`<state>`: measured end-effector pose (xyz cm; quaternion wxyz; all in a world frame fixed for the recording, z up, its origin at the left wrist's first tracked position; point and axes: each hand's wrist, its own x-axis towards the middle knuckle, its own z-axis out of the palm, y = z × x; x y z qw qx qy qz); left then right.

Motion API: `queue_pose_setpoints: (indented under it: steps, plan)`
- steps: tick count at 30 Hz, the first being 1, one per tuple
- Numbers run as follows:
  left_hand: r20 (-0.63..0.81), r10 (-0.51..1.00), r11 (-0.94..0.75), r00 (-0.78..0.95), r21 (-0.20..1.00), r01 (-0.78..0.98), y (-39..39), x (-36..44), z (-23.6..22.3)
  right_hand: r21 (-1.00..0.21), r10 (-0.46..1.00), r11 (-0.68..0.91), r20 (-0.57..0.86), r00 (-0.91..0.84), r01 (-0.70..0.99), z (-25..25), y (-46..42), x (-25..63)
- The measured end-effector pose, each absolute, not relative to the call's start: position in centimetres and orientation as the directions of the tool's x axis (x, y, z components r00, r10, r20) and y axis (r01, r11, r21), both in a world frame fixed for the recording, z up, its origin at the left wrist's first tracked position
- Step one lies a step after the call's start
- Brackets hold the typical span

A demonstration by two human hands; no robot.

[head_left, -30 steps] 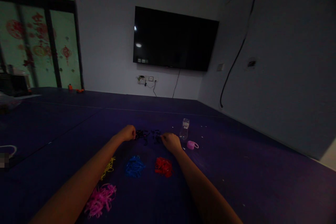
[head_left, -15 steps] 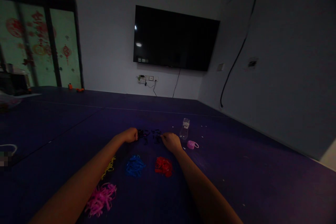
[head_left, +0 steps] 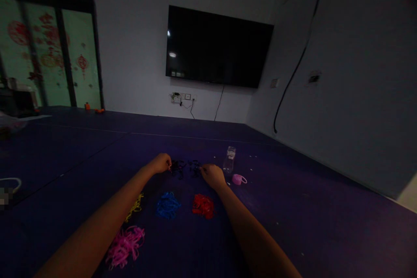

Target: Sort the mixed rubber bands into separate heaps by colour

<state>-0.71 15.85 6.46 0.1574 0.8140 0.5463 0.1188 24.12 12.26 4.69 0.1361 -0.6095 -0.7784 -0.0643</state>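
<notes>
My left hand (head_left: 161, 163) is closed, its fingertips pinched at the left edge of a loose pile of small black bands or strips (head_left: 179, 168). Whatever is between those fingers is too dark and small to make out. Across from it, my right hand (head_left: 213, 176) has its fingers curled together, their tips at a second scatter of black pieces (head_left: 195, 168); what they hold is hidden. Nearer to me lie a blue heap of thin strips (head_left: 168, 205) and a red heap (head_left: 203, 206). A yellow heap (head_left: 135, 207) is partly covered by my left forearm, with a pink heap (head_left: 126, 245) below.
A clear bottle (head_left: 229, 160) stands uncapped just beyond my right hand, and a pink looped cap (head_left: 239, 179) lies beside it. Small white scraps dot the purple floor mat (head_left: 309, 208). A television (head_left: 218, 47) hangs on the far wall.
My left hand has lifted slightly and its fingers have turned, so the pinch shows more. My right hand has stayed almost in place. The heaps look the same.
</notes>
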Motion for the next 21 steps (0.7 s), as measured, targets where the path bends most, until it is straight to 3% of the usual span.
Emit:
queue_pose_setpoints:
  steps: [21]
  plan:
    - [-0.088, 0.929, -0.348, 0.36, 0.124, 0.929, 15.51, -0.05, 5.94, -0.05, 0.922, 0.262, 0.307, -0.235, 0.964, 4.45, 12.49, 24.24]
